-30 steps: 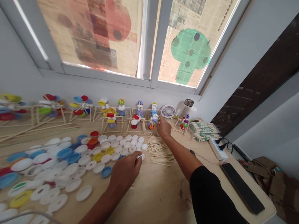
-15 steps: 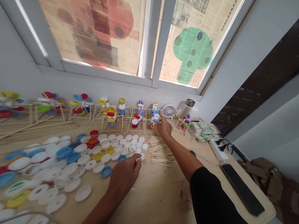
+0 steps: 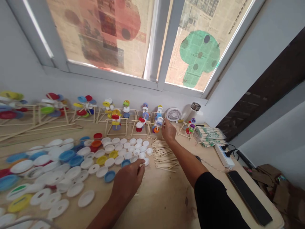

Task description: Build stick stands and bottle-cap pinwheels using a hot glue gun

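Note:
My left hand is closed above the table's middle, thumb and forefinger pinching what looks like a thin pale stick. Just beyond its fingertips lies a white bottle cap. Further back, my right hand has its fingers pinched at the right side of a small wheel model, built of coloured bottle caps on a wooden-stick frame. The fingers partly hide the spot they grip. Loose wooden sticks lie beneath my right forearm.
Several similar cap-and-stick models line the wall. Many loose bottle caps cover the left of the table. A white fan, a flask, bagged sticks, a power strip and a black phone-like slab are on the right.
The whole view has shifted slightly, so everything appears a little to the right. Both hands keep nearly the same positions and grips.

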{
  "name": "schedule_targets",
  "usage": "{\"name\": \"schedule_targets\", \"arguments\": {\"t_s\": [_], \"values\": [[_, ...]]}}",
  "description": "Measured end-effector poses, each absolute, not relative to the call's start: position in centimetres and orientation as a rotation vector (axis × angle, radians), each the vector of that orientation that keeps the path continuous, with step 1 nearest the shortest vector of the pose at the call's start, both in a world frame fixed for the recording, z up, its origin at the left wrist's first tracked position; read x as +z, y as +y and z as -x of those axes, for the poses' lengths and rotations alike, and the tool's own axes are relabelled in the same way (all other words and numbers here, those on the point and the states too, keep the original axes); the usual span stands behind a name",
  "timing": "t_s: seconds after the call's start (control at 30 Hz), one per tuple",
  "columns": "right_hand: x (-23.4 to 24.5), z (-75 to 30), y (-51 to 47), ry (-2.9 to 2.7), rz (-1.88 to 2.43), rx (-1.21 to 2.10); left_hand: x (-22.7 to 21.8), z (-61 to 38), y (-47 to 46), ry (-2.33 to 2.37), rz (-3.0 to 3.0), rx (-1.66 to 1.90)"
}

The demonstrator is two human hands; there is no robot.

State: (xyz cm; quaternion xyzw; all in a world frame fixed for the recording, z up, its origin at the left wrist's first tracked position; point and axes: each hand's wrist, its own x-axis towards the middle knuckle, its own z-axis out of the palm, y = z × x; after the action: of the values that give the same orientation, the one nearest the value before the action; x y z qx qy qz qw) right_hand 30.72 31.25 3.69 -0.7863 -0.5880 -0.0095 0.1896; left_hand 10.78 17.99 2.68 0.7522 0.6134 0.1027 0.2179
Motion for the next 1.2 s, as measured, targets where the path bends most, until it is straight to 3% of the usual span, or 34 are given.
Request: {"name": "schedule_targets", "arguments": {"t_s": [0.5,1.0,1.2], "values": [[3.8,-31.1,31.2,-1.579,2.073,0.009,2.5,-10.5,18.1,1.651,-2.122,0.378],[6.7,-31.4,26.2,-1.416,1.83,0.066,5.2,-8.2,14.4,1.532,-2.164,0.417],[7.1,-30.4,23.4,-1.351,1.689,0.207,3.6,-4.9,11.7,1.507,-2.125,0.626]]}}
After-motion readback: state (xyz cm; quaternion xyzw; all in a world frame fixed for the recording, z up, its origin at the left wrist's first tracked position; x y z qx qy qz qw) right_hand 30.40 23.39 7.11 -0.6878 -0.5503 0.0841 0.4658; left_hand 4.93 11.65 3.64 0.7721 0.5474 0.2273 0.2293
